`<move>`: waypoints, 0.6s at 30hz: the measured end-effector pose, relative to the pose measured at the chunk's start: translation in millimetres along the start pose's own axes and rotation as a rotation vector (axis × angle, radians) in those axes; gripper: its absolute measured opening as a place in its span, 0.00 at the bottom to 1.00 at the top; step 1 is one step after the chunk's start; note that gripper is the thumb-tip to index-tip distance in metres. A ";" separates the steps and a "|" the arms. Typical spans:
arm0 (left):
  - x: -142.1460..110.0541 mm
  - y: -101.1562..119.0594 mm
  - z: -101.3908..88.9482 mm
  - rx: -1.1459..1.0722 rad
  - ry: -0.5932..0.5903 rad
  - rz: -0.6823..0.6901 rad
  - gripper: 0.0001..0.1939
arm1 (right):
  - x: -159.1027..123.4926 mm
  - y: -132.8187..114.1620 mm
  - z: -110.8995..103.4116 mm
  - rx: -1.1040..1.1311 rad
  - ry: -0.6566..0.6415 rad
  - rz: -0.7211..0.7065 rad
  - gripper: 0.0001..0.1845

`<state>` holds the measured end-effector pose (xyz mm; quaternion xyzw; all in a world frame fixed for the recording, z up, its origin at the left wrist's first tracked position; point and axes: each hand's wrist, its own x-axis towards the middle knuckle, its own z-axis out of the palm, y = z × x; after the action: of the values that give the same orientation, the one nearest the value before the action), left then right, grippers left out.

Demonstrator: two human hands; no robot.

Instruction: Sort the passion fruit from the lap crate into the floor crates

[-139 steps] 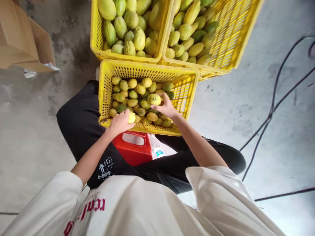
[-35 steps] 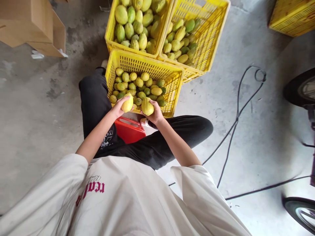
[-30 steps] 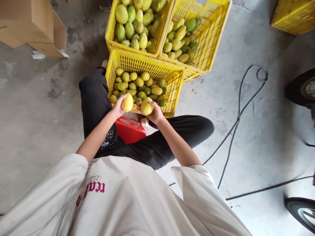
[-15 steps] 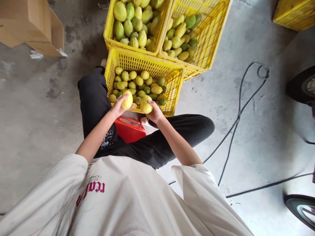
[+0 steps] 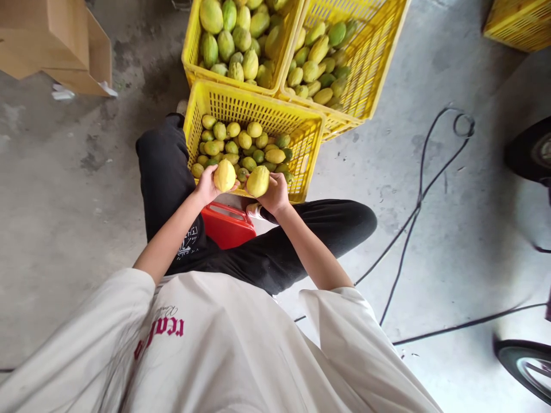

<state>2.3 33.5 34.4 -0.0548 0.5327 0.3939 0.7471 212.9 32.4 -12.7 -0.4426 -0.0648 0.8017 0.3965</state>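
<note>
My left hand (image 5: 207, 187) is closed around a smooth yellow oval fruit (image 5: 224, 175), with its fingers under it. A second yellow oval fruit (image 5: 257, 181) rests in my right hand (image 5: 275, 194), which wraps it from below and the side. The frames do not settle the fruit's kind; it looks like a small papaya or melon. Both hands are side by side above the near edge of a yellow slatted crate (image 5: 258, 96). Inside the crate lie several smaller-looking green and yellow fruits (image 5: 245, 140).
Two more yellow crates, left (image 5: 187, 57) and right (image 5: 379, 63), stand behind with green-yellow fruits. A red plastic stool-like object (image 5: 228, 229) is between my legs. Cardboard boxes (image 5: 64, 34) are at left. A black cable (image 5: 417, 206) and wheels (image 5: 527, 367) lie right.
Both fruits have turned in my hands and show more of their faces. My right-hand fingers have shifted round the fruit. The view has moved slightly.
</note>
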 end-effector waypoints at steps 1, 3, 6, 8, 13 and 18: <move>2.7 -1.1 -2.4 0.009 -0.008 -0.012 0.26 | -0.2 -0.3 0.6 0.017 0.004 -0.010 0.15; 7.7 -4.0 -7.7 0.035 -0.044 -0.030 0.25 | -0.9 -0.1 1.7 0.031 0.008 -0.015 0.13; 10.5 -7.7 -12.3 0.083 -0.080 0.026 0.23 | -2.7 1.4 2.6 0.026 0.009 0.003 0.13; 8.6 -8.9 -11.9 0.111 -0.068 0.090 0.19 | -4.5 2.5 2.7 0.013 0.023 0.012 0.15; 4.3 -8.5 -8.5 0.134 -0.066 0.124 0.08 | -8.2 2.3 1.2 -0.031 0.041 0.017 0.17; 9.5 -4.8 -10.7 0.048 -0.004 0.137 0.18 | -8.0 0.6 -2.6 -0.064 0.035 0.040 0.19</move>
<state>-1.5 29.9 20.3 0.0005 0.5429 0.4312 0.7207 216.9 25.9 -9.3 -0.4701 -0.0747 0.7993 0.3669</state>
